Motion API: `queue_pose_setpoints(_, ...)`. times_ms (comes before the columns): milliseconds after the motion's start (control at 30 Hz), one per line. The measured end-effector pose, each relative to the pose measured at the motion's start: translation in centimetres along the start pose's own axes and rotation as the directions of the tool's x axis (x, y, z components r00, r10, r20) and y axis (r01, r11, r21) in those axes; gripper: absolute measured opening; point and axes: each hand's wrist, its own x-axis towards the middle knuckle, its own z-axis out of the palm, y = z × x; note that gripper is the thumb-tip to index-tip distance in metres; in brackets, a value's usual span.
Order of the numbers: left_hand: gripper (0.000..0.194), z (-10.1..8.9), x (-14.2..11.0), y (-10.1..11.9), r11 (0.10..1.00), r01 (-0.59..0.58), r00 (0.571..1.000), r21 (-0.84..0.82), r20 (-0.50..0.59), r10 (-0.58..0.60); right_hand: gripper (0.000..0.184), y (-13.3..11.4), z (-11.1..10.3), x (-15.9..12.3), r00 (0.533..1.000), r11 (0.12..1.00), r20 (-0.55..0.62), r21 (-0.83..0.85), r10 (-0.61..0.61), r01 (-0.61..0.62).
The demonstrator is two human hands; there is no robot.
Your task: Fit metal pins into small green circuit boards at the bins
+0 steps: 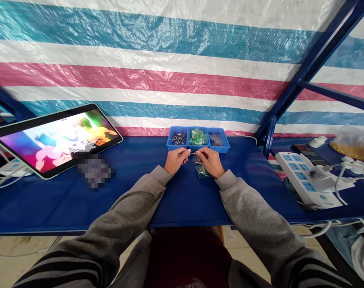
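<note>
In front of the blue bins, my left hand point(176, 160) and my right hand point(210, 162) meet with their fingertips pinched closed. A small, thin metal piece point(193, 153) spans the short gap between them, gripped at both ends; its exact kind is too small to tell. Partly under my right hand lies a small green-printed packet point(201, 172) with metal bits showing. Just beyond my fingers stand three joined bins: the left one holds loose metal screw-like pieces point(178, 139), the middle one green-printed bags point(198, 137), the right one clear plastic bags point(216, 140).
A large tablet point(62, 138) showing a video leans at the left of the blue table point(134, 160), with a blurred patch beside it. At right are a power strip point(302, 176) with plugged-in chargers, a blue metal frame point(290, 96) and a bag of yellowish pieces point(354, 146).
</note>
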Motion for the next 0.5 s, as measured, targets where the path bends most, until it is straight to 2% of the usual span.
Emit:
queue_pose_setpoints(167,0.036,0.11,0.35,-0.27,0.975,0.034,0.999,-0.218,0.012,-0.032,0.039,-0.12,-0.09,0.06,0.998,0.998,-0.037,0.051,0.049,-0.047)
queue_pose_setpoints(300,0.039,0.50,0.35,-0.51,0.938,0.103,0.994,-0.331,-0.006,-0.111,0.041,-0.05,0.17,0.00,0.998,0.991,0.011,0.121,0.064,-0.065)
queue_pose_setpoints(400,0.040,0.76,0.31,-0.70,0.923,0.134,0.990,-0.361,0.000,-0.143,0.042,0.11,0.38,-0.09,0.996,0.990,0.061,0.122,0.058,-0.065)
queue_pose_setpoints(500,0.036,0.70,0.29,-0.74,0.946,0.075,0.995,-0.314,-0.036,-0.091,0.041,0.22,0.45,-0.13,0.996,0.996,0.070,0.075,0.052,-0.058)
